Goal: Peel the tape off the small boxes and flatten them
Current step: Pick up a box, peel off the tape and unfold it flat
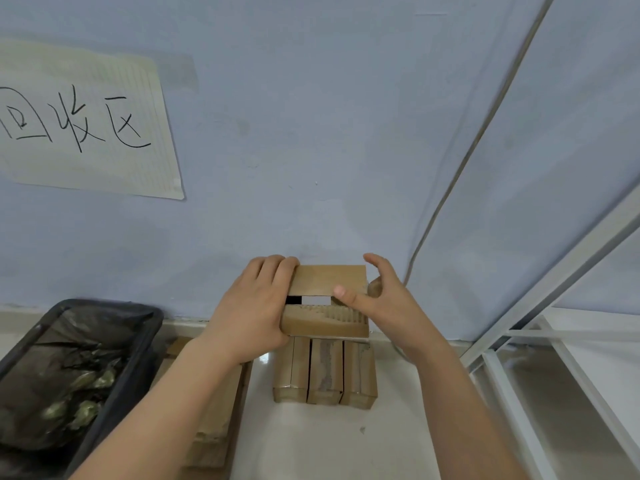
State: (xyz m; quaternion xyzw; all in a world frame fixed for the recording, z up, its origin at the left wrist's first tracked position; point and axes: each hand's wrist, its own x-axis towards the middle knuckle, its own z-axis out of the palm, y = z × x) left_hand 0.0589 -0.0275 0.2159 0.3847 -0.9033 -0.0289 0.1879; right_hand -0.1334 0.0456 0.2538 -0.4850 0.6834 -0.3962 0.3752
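Pale blue wall filled the background, with a handwritten paper sign taped at upper left and a white tiled floor below. Both hands held one small cardboard box in the air, above a row of three more boxes standing side by side on the floor. The left hand gripped the box's left end, fingers curled over its far top edge. The right hand was partly open: its thumb pressed on the raised upper flap, while the other fingers arched loosely past the right end; whether they touched the card could not be told. The flaps stood parted, showing a dark gap and a strip of torn paper where tape appeared already pulled away. A stack of flattened card lay under the left forearm, beside a black-lined bin.

Suggested technique: keep the left grip firm, fold every flap fully outward, check for leftover tape, then press opposite corners together so the box collapses along its creases.
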